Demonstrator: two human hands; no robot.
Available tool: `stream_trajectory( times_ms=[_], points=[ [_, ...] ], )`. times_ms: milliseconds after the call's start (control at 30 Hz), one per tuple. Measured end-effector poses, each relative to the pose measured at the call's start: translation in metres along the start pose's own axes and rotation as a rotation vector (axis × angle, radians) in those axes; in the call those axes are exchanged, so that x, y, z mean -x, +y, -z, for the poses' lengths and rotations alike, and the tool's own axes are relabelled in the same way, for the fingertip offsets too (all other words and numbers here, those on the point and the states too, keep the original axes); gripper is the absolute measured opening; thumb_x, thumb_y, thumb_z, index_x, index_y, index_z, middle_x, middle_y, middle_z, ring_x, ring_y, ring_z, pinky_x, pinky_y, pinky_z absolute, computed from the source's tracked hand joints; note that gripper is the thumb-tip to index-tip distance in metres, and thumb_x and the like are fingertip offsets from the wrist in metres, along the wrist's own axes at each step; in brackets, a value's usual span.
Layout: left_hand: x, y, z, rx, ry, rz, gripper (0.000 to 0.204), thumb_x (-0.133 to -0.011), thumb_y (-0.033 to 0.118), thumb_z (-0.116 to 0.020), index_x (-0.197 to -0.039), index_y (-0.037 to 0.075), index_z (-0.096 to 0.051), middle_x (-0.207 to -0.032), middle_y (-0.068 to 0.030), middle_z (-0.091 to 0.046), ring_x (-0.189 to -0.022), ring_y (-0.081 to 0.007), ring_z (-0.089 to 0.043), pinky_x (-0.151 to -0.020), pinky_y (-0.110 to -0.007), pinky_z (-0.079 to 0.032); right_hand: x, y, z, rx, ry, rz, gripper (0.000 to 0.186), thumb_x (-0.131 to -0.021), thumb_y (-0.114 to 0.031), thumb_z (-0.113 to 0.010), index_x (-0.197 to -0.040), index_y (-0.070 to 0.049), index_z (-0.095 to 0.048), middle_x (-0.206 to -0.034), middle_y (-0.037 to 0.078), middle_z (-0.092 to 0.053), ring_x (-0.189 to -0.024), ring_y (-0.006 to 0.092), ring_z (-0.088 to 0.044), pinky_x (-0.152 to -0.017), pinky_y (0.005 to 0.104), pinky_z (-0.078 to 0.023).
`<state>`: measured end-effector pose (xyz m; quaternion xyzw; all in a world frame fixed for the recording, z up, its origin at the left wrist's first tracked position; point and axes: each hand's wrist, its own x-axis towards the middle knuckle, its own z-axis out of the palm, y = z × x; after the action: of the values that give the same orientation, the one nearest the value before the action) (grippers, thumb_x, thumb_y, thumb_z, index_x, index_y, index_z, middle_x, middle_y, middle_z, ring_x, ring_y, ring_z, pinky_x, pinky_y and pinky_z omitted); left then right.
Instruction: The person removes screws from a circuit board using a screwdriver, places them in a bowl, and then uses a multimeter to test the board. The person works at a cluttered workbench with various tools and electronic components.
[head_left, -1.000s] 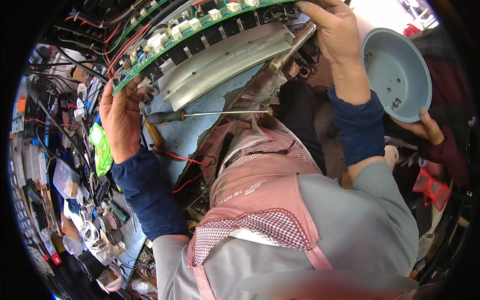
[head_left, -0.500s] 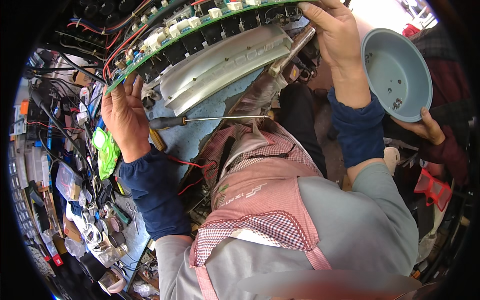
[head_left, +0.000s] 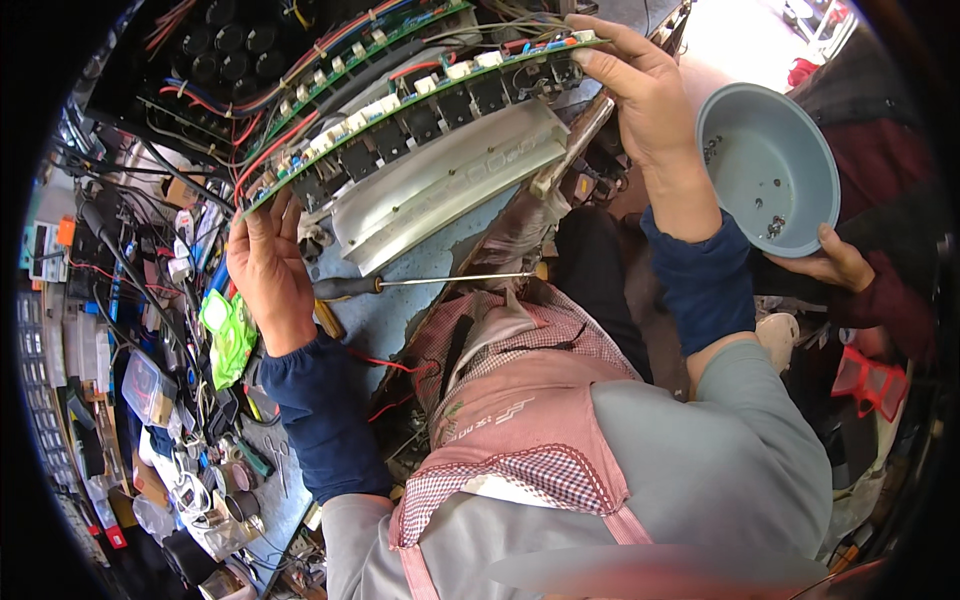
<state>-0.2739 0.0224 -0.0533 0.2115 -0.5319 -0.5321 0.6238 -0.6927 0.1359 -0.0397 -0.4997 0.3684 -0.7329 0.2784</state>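
A long green circuit board (head_left: 432, 96), lined with white connectors and black components, is held up at its two ends. At its lower left end, the fingers of my left hand (head_left: 268, 275) grip the edge. My right hand (head_left: 648, 100) pinches the far right end between thumb and fingers. Just below the board lies a silvery aluminium heat sink (head_left: 450, 190) with small screws in it. A long screwdriver (head_left: 350, 287) with a dark handle rests near the bench edge. Red and dark wires run from the board toward an opened black device (head_left: 215, 85) behind it.
On the right, another person's hand (head_left: 832, 263) holds a grey bowl (head_left: 735, 130) containing several small screws. Tools, cables and boxes crowd the left, with a bright green bag (head_left: 228, 335) among them. A blue bench top (head_left: 400, 268) shows under the heat sink.
The view has shifted, and more of the opened device shows behind the board. Both hands still hold the board's ends. The other person's bowl sits slightly closer to my right arm.
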Motion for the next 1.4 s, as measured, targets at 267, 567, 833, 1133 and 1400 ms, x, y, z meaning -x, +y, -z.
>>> stream_trajectory(
  times_ms=[267, 567, 833, 1133, 1400],
  points=[
    [-0.002, 0.002, -0.007, -0.021, 0.071, 0.038, 0.039, -0.112, 0.024, -0.061, -0.135, -0.007, -0.061, -0.138, -0.022, -0.067, -0.129, -0.0355, -0.067, -0.112, -0.047, -0.055, -0.006, -0.004, -0.003, -0.01, 0.017, 0.036, 0.037, -0.103, -0.007, -0.063, -0.137, 0.006, -0.069, -0.122, 0.012, -0.076, -0.11, 0.0166, -0.07, -0.102, 0.0304, -0.052],
    [-0.008, 0.0, 0.005, -0.011, 0.032, 0.054, 0.037, -0.113, 0.026, -0.059, -0.134, -0.004, -0.062, -0.135, -0.0193, -0.069, -0.125, -0.0314, -0.07, -0.107, -0.045, -0.058, -0.002, -0.011, -0.01, -0.012, 0.026, 0.033, 0.045, -0.106, -0.013, -0.045, -0.142, 0.005, -0.066, -0.13, 0.012, -0.073, -0.118, 0.0173, -0.066, -0.107, 0.0338, -0.048],
    [-0.003, 0.009, -0.019, -0.106, 0.083, 0.054, 0.042, -0.113, 0.031, -0.06, -0.131, -0.007, -0.063, -0.13, -0.018, -0.069, -0.12, -0.0284, -0.07, -0.105, -0.044, -0.059, -0.001, -0.003, -0.005, 0.029, -0.001, 0.075, 0.045, -0.107, -0.016, -0.051, -0.146, 0.0, -0.065, -0.131, 0.006, -0.07, -0.118, 0.0139, -0.064, -0.105, 0.0325, -0.049],
    [-0.008, 0.006, -0.017, -0.127, 0.095, -0.004, 0.038, -0.111, 0.031, -0.063, -0.115, -0.007, -0.059, -0.116, -0.0179, -0.065, -0.117, -0.0399, -0.073, -0.107, -0.051, -0.062, -0.002, -0.009, -0.015, -0.079, 0.067, 0.05, 0.042, -0.107, -0.011, -0.055, -0.145, 0.005, -0.064, -0.123, 0.007, -0.074, -0.107, 0.0144, -0.068, -0.095, 0.0259, -0.051],
    [-0.006, 0.002, -0.027, -0.093, 0.101, -0.016, 0.038, -0.11, 0.034, -0.065, -0.12, -0.002, -0.068, -0.113, -0.0107, -0.072, -0.1, -0.0252, -0.074, -0.088, -0.04, -0.062, -0.006, -0.001, -0.014, -0.166, 0.065, 0.025, 0.044, -0.113, -0.025, -0.051, -0.146, 0.002, -0.063, -0.12, 0.008, -0.076, -0.106, 0.0161, -0.072, -0.096, 0.0313, -0.055]
  ],
)
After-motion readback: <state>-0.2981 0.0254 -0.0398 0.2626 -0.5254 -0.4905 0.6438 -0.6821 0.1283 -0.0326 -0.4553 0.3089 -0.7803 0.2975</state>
